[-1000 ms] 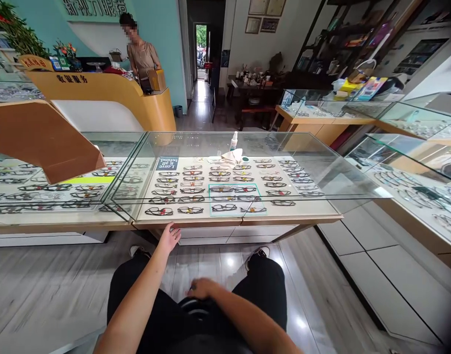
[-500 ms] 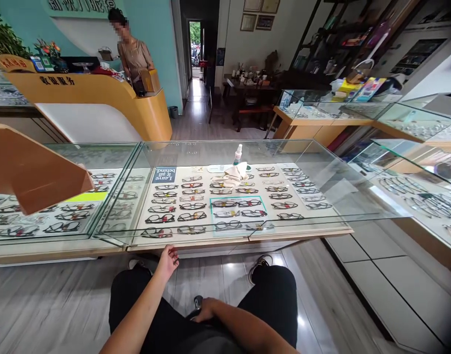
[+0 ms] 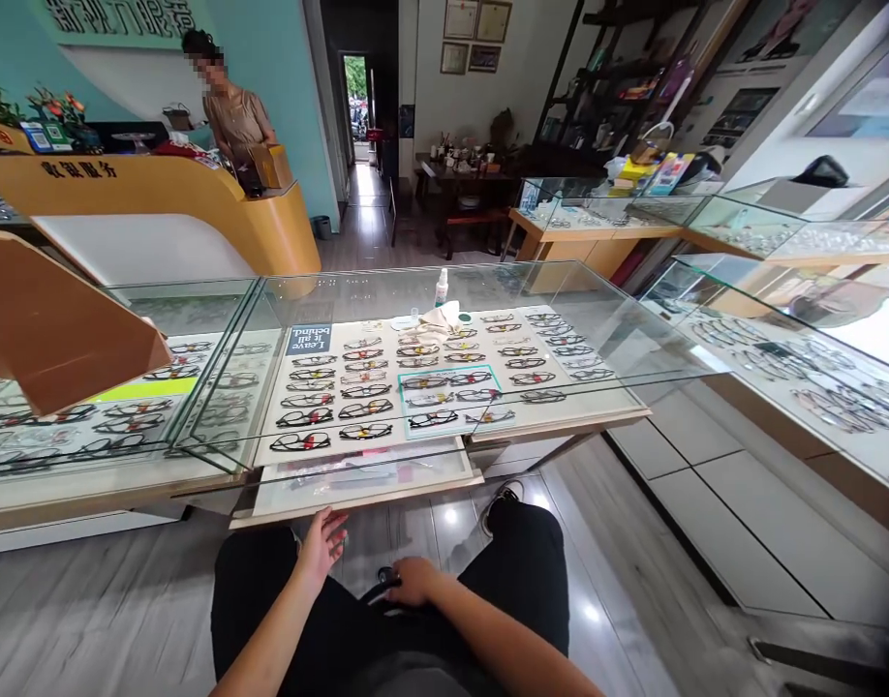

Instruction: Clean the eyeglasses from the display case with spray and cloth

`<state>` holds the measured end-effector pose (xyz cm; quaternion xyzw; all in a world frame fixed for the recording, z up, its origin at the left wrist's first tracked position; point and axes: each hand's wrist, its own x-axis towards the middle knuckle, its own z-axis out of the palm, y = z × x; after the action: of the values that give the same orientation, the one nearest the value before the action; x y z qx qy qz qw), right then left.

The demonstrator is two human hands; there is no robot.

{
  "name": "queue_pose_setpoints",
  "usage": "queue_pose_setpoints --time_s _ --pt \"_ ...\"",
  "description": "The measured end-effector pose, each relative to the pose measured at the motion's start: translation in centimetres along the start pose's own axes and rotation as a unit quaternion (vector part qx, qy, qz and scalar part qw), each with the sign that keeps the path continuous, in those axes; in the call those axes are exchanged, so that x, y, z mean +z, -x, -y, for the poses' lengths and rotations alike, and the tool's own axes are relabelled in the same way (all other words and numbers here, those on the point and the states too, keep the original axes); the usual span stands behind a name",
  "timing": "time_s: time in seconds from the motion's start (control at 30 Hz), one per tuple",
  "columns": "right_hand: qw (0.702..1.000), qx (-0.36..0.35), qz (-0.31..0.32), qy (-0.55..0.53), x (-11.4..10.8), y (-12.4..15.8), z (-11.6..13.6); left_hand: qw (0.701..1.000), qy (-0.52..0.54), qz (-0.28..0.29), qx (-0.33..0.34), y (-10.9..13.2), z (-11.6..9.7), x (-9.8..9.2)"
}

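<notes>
A shallow drawer [image 3: 444, 472] stands pulled out beneath the glass display case [image 3: 561, 411], with papers or plastic packets inside. At its front edge is my left hand [image 3: 321, 552], palm inward, fingers loosely bent and apart; whether the fingertips touch the edge I cannot tell. Between my legs, my right hand [image 3: 413, 581] is closed around a thin black curved bar [image 3: 378, 590] whose kind is unclear. Rows of eyeglasses [image 3: 365, 432] lie in the case above the drawer. A spray bottle [image 3: 442, 287] and a crumpled cloth [image 3: 439, 321] are toward the back.
A brown angled panel [image 3: 67, 329] juts in at the left. Another person [image 3: 237, 121] stands behind the orange counter [image 3: 285, 232]. More glass cases [image 3: 800, 358] are at the right. My knees are close under the drawer front, above a grey wood-look floor [image 3: 633, 581].
The drawer has slid out toward me, and my left hand has come back with its front edge. My right hand stays at the black bar. The view has turned slightly right.
</notes>
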<state>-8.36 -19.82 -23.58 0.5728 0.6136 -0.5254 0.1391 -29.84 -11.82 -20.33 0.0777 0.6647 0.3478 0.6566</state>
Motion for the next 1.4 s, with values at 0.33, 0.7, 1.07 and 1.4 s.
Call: queue_pose_setpoints --time_s 0.33,0.7,1.07,1.4 --pt "0.863 -0.437 -0.096 -0.234 -16.9 27.6 -2.7 0.908 -0.356 0.22 -0.03 11.4 2.4 -0.9" --pt "0.734 0.023 -0.679 -0.014 -37.8 16.8 -7.5 0.581 -0.617 0.322 0.423 25.9 -17.3 12.0" --pt "0.708 0.18 -0.682 -0.015 -38.4 14.4 -9.0 0.38 -0.616 0.071 0.686 11.7 -22.9 32.5" --pt "0.731 0.194 -0.653 -0.013 -38.4 15.1 -8.5 0.383 -0.634 0.031 0.671 10.7 -23.8 36.5"
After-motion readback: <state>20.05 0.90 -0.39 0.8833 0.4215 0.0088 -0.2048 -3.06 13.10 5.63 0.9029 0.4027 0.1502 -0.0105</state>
